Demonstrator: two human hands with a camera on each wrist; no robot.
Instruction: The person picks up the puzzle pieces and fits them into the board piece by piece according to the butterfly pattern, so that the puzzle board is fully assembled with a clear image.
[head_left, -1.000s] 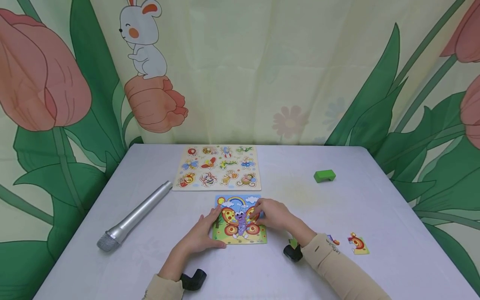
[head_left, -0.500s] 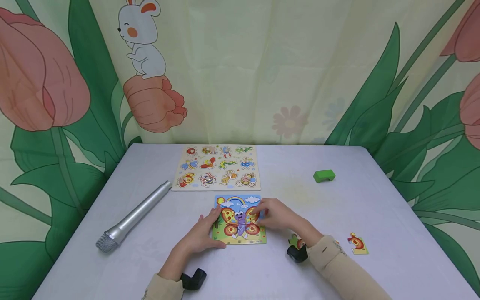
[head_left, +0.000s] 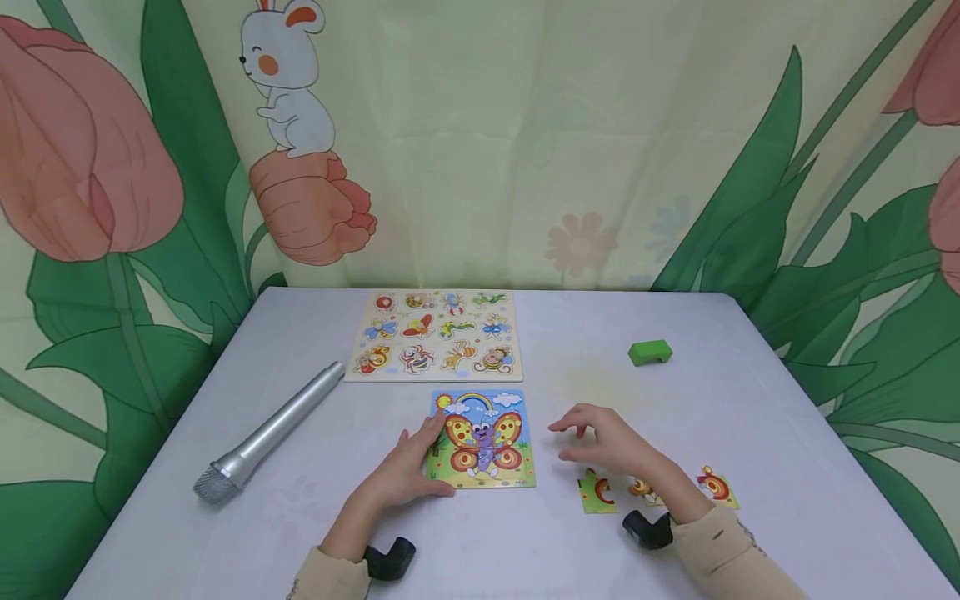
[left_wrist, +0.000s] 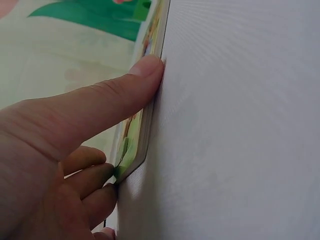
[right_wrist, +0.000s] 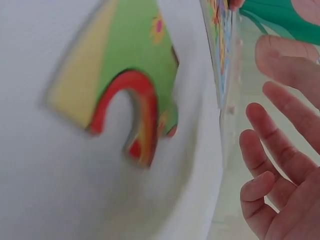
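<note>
A square butterfly puzzle (head_left: 486, 446) lies flat on the table. My left hand (head_left: 401, 471) rests along its left side, with the thumb against the near edge. In the left wrist view, the thumb touches the board's edge and the other fingers lie by its corner. My right hand (head_left: 603, 442) hovers to the right of the puzzle with its fingers apart and nothing between them. Below that hand lies a green puzzle piece with a red arc (head_left: 597, 493). A second puzzle piece (head_left: 643, 490) is partly hidden by the right wrist. Beyond the wrist lies a third puzzle piece (head_left: 718, 487).
A wooden insect puzzle board (head_left: 435, 336) lies behind the butterfly puzzle. To the left is a silver microphone (head_left: 270, 433). A green block (head_left: 650, 352) sits at the back right. A printed curtain (head_left: 480, 142) hangs behind the table.
My right hand has left the butterfly's right wing and moved to the right, its fingers spreading. The wing and the loose pieces near that wrist show more fully. My left hand stays in place.
</note>
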